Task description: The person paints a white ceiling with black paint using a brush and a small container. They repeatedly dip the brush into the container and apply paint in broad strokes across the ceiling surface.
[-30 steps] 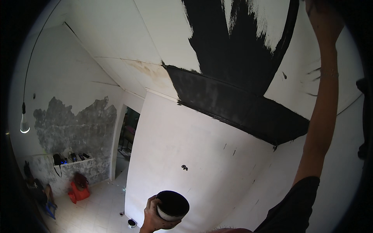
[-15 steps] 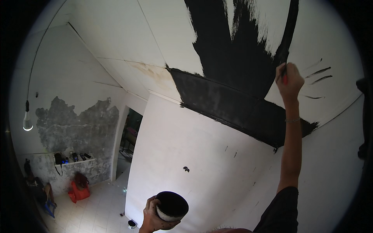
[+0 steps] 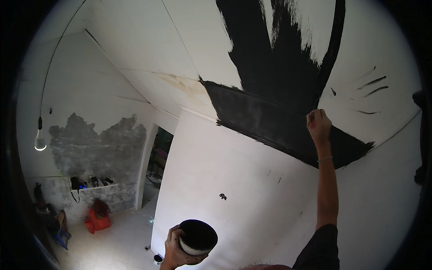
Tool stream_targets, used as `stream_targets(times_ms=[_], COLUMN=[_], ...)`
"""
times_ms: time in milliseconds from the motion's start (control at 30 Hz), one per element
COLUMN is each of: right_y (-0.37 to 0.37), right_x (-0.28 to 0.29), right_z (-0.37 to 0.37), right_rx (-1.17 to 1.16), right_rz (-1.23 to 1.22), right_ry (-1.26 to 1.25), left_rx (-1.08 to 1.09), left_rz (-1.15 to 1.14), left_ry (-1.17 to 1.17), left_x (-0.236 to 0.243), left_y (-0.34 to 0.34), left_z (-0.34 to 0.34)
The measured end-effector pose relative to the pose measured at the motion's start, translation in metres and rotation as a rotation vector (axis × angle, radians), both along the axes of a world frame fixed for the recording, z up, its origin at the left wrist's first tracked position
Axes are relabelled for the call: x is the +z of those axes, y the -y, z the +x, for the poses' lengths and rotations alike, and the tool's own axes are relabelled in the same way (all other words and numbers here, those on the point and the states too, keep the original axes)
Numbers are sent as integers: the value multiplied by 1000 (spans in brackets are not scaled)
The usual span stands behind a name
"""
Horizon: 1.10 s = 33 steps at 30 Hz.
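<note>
My left hand (image 3: pixel 175 247) grips a round white container (image 3: pixel 201 248) of black paint (image 3: pixel 198 230) at the lower centre, its fingers smudged dark. My right hand (image 3: pixel 319 126) is raised at the end of my stretched arm, closed on a red-handled paintbrush (image 3: pixel 312 124) whose bristles I cannot make out. It is at the border between the black painted patch (image 3: pixel 265 108) and the unpainted white ceiling (image 3: pixel 369 103). A black band runs up from beside my hand along the patch's right side. Several thin black strokes mark the white area to the right.
A pale wall (image 3: pixel 234 175) faces me. At left hang a bulb (image 3: pixel 40 139) and cord, by a doorway (image 3: pixel 159 157) and a shelf (image 3: pixel 94 187) with devices. Below are a red bag (image 3: pixel 99 220), a seated person (image 3: pixel 47 213) on a blue stool, and a small pot (image 3: pixel 158 258).
My right hand has come down and leftward from the top right edge along the black band to the lower patch. My left hand holds the container in nearly the same place.
</note>
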State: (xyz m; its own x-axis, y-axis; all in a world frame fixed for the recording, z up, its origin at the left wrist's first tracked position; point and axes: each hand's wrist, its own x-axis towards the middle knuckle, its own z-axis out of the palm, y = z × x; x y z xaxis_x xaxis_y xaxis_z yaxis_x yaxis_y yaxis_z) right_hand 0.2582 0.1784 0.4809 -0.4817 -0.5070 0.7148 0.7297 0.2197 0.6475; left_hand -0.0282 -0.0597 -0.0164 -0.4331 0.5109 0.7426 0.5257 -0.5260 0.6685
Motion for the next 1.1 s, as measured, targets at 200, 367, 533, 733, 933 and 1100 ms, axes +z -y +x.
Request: stream_targets(times_ms=[200,367,533,733,933,1100], right_y=[66,138,204,273,332,335], right_x=[45,100,157,200,223,214], right_z=[-30,-57,-88,-132,-171,-169], right_rx=[103,224,219,320,386,378], right_rz=[145,285,516,711,764,723], right_ry=[-29,7,-16,31,-32,-127], left_rx=[49,148,327,420,561,593], left_rz=[4,24,7,-4,-132,-101], left_ry=[5,2,-73,-15,-84,-48], left_x=[10,19,22,17,13,15], left_y=[8,25,43,58,66,69], left_z=[3,8,14,23,16,20])
